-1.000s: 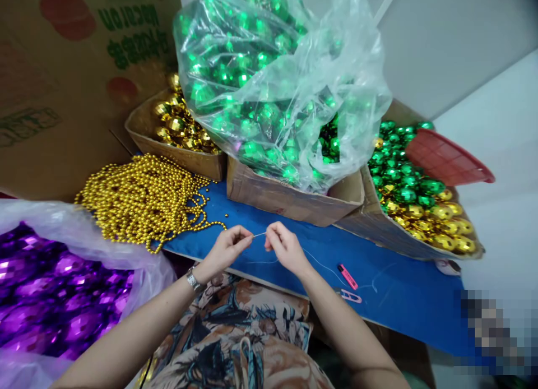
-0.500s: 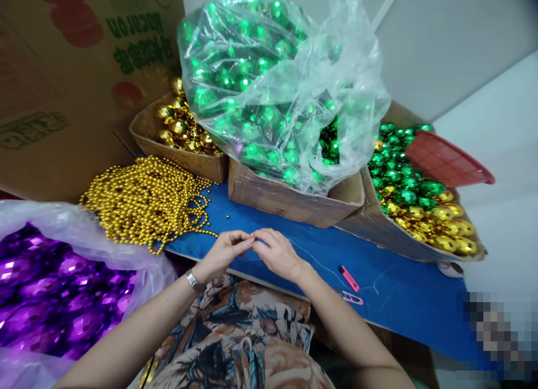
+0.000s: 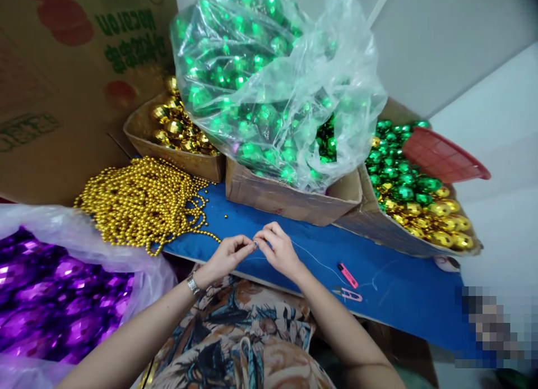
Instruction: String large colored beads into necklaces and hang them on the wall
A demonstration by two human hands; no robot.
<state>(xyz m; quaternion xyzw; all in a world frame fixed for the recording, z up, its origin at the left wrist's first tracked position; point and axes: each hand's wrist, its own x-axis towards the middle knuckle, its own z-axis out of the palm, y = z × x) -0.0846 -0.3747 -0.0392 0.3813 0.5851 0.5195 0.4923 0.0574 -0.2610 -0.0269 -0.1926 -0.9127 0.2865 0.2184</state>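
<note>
My left hand point(image 3: 229, 255) and my right hand point(image 3: 278, 251) meet fingertip to fingertip over the front of the blue table. Both are closed in a pinch on a thin white thread point(image 3: 311, 254), which shows as a small loop between them. Its length trails right across the cloth. A strand from the pile of gold bead strings point(image 3: 138, 201) runs up to my left hand; whether the fingers hold its end is hidden. Right of my hands lie a pink-handled thread snipper point(image 3: 351, 295) and a pink cutter point(image 3: 347, 276).
Behind stand a carton point(image 3: 290, 201) under a clear bag of green balls point(image 3: 252, 97), a box of gold balls point(image 3: 180, 125), and a box point(image 3: 378, 223) of green and gold beads with a red basket point(image 3: 445, 153). A bag of purple balls point(image 3: 63, 293) sits left.
My right hand's fingers have lifted and curled, with the fingertips drawn slightly apart from the left. A thread loop now shows between them. The view has shifted slightly.
</note>
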